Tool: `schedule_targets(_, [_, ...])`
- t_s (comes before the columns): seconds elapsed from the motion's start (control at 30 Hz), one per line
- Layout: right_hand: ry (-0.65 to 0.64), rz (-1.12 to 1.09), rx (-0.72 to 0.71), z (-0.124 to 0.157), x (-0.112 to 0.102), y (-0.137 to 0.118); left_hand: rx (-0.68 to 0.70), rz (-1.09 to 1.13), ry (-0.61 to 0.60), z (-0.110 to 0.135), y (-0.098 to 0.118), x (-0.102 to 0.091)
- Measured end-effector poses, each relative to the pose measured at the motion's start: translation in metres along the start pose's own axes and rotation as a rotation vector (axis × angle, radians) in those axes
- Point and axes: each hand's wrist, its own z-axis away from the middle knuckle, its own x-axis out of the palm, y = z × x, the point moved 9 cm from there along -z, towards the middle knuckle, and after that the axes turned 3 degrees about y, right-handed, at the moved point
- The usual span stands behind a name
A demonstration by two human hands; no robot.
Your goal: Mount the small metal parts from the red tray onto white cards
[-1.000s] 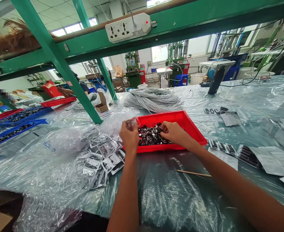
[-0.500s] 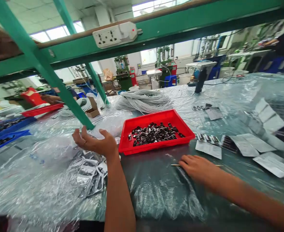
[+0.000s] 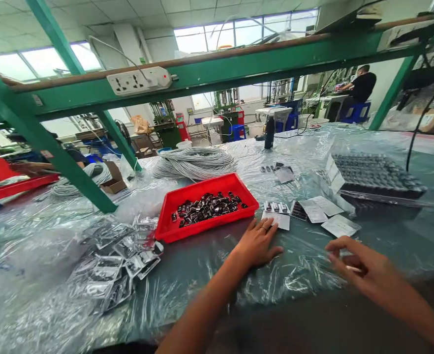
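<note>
My left hand (image 3: 257, 242) lies flat on the plastic-covered table with its fingers spread, holding nothing. Its fingertips are close to a white slip (image 3: 277, 220), just right of the red tray (image 3: 205, 227) that holds several small black parts (image 3: 206, 208). My right hand (image 3: 357, 268) hovers low at the right, blurred by motion. Its fingers are curled around what looks like a thin pale stick (image 3: 353, 269). A heap of small clear bags (image 3: 126, 260) lies left of the tray.
More slips and strips of parts (image 3: 313, 210) lie right of the tray, before a black tray of parts (image 3: 375, 174). A grey cable coil (image 3: 195, 162) sits behind. A green frame post (image 3: 54, 152) slants at left, with a power strip (image 3: 139, 81) overhead. A person (image 3: 362, 86) sits far back.
Both hands left the red tray. My left hand swung from the bag heap across to the tray's right side and lies flat. My right hand moved right. The view shifted right.
</note>
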Motion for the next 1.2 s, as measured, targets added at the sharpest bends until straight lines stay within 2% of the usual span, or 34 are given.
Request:
schedule_targets(0.07, [0.053, -0.159, 0.142, -0.004, -0.002, 0.001, -0.058, -0.051, -0.005, 0.014, 0.003, -0.005])
schedule_targets(0.13, [0.025, -0.362, 0.17, -0.014, 0.008, -0.015, -0.13, -0.111, 0.017, 0.036, 0.007, -0.015])
schedule_targets(0.23, [-0.092, -0.713, 0.113, -0.041, 0.036, -0.06, -0.311, -0.168, 0.037, 0.075, 0.005, -0.028])
schedule_targets(0.33, [-0.232, -0.986, 0.081, -0.071, 0.077, -0.102, -0.479, -0.146, 0.114, 0.106, -0.008, -0.041])
schedule_targets(0.4, [-0.329, -1.055, 0.067, -0.087, 0.109, -0.122, -0.529, -0.076, 0.167, 0.115, -0.019, -0.042])
schedule_targets(0.47, [-0.391, -1.056, 0.056, -0.098, 0.139, -0.131, -0.561, -0.002, 0.178, 0.116, -0.03, -0.036])
schedule_targets(0.6, [-0.425, -0.988, 0.068, -0.106, 0.181, -0.124, -0.629, 0.047, 0.205, 0.115, -0.041, -0.022])
schedule_targets(0.67, [-0.403, -0.998, 0.088, -0.106, 0.189, -0.115, -0.64, 0.065, 0.235, 0.116, -0.041, -0.02])
schedule_targets(0.8, [-0.313, -1.075, 0.123, -0.107, 0.19, -0.102, -0.631, 0.101, 0.251, 0.118, -0.042, -0.018])
schedule_targets(0.97, [-0.256, -1.037, 0.099, -0.108, 0.196, -0.109, -0.584, 0.138, 0.274, 0.116, -0.042, -0.019])
schedule_targets(1.1, [-0.262, -0.989, 0.108, -0.102, 0.202, -0.108, -0.595, 0.15, 0.284, 0.116, -0.043, -0.018])
schedule_targets(1.2, [-0.326, -1.008, 0.146, -0.088, 0.196, -0.098, -0.645, 0.133, 0.28, 0.118, -0.046, -0.016])
